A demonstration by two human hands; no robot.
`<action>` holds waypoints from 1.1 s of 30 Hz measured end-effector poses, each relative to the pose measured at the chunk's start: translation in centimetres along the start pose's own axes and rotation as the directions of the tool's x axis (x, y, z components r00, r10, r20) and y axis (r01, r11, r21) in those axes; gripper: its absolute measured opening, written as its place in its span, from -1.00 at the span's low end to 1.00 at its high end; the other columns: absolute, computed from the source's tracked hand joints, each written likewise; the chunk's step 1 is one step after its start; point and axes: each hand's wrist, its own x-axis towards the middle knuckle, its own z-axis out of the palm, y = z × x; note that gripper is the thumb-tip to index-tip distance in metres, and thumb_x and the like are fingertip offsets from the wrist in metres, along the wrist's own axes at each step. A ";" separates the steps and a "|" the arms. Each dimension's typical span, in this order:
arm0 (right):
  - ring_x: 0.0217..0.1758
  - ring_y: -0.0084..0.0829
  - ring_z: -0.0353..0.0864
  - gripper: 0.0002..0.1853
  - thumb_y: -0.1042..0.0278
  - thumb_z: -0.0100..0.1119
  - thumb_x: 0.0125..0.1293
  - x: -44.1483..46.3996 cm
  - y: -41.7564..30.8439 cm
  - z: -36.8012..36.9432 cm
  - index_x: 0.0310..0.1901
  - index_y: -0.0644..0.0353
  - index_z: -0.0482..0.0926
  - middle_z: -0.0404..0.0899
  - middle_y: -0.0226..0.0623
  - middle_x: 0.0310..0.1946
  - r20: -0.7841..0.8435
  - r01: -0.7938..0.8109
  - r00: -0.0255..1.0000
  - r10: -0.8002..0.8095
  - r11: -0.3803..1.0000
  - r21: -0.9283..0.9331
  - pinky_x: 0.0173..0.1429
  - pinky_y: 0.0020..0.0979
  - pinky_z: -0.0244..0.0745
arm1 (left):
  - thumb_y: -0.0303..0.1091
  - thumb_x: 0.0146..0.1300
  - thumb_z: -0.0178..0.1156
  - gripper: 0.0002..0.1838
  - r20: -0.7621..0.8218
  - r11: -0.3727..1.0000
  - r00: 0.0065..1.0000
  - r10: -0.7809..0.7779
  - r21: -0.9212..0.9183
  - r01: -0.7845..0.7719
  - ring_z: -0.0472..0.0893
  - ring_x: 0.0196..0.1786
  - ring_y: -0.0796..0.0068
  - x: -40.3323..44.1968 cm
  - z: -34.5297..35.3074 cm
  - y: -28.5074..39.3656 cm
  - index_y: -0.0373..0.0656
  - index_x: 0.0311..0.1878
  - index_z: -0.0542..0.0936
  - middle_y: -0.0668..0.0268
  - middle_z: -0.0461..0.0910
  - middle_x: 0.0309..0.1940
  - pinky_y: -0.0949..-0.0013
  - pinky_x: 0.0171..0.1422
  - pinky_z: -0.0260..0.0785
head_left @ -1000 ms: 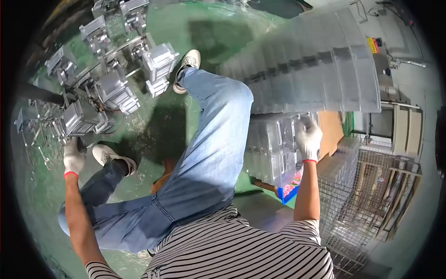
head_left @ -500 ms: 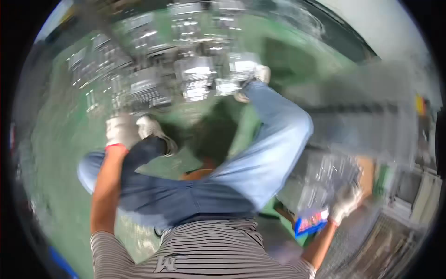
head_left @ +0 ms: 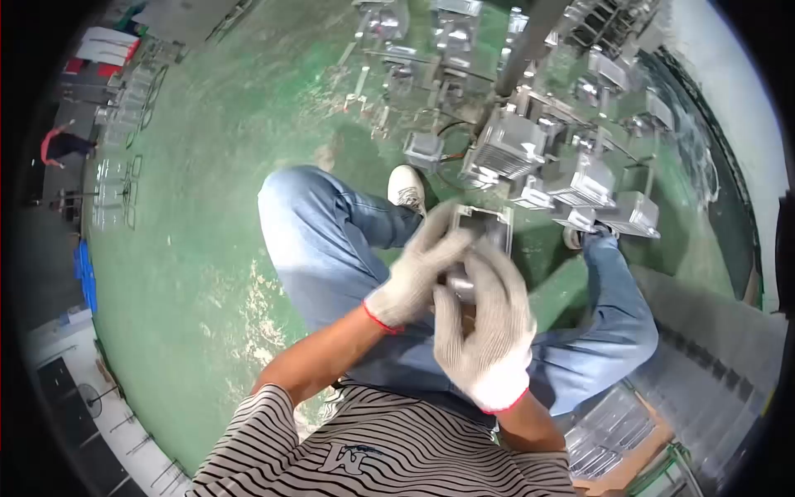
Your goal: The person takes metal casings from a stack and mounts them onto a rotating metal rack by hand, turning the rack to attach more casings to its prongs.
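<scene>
A frame-like metal casting (head_left: 507, 240), open in the middle, is in front of me between my knees. My left hand (head_left: 422, 269), in a white knit glove, is closed on its near left side. My right hand (head_left: 490, 344), gloved the same way, curls beside it with thumb and fingers bent around a shiny metal piece (head_left: 461, 287). Whether that piece belongs to the casting I cannot tell, as the gloves cover much of it and the fingers are slightly blurred.
Several finned metal housings (head_left: 507, 142) stand on the green floor (head_left: 215, 166) beyond my feet, with a grey pole (head_left: 530, 45) among them. At my right are a grey metal sheet (head_left: 704, 323) and a cardboard box (head_left: 642, 464) holding clear-wrapped parts. Another person (head_left: 65, 147) is far left.
My view has swung to the right. Both hands, formerly wide apart with the right at the box of parts, have come together in front of me, where the metal casting now shows.
</scene>
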 end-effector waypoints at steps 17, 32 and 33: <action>-0.03 -0.08 0.74 -0.51 0.04 -0.07 0.59 9.8 11.9 17.6 0.21 0.35 0.52 0.68 -0.05 0.04 0.549 -0.343 0.775 0.313 -0.522 0.781 0.08 -0.03 0.70 | 0.10 0.27 0.22 -0.48 -0.498 0.320 0.864 0.072 0.832 0.453 0.72 -0.22 0.40 10.6 -7.5 10.5 -0.13 0.06 0.73 0.16 0.74 -0.18 0.33 -0.03 0.51; 0.01 -0.15 0.72 -0.57 -0.02 -0.04 0.53 14.0 8.7 16.4 0.10 0.15 0.61 0.70 -0.17 -0.01 0.604 -0.349 0.612 0.510 -0.511 0.785 0.11 -0.06 0.66 | -0.04 0.11 0.43 -0.52 -0.024 0.387 0.995 0.094 0.922 -0.015 0.65 -0.25 0.49 15.6 -6.5 17.2 -0.28 -0.06 0.77 0.26 0.73 -0.30 0.42 -0.21 0.45; -0.01 -0.12 0.73 -0.56 0.01 -0.08 0.55 14.1 8.6 16.2 0.11 0.19 0.59 0.70 -0.12 -0.01 0.620 -0.354 0.619 0.483 -0.533 0.769 0.10 -0.04 0.68 | 0.06 0.08 0.45 -0.44 -0.022 0.335 0.995 0.100 0.942 -0.013 0.66 -0.25 0.50 15.2 -6.0 17.5 -0.30 -0.08 0.77 0.25 0.73 -0.32 0.41 -0.20 0.46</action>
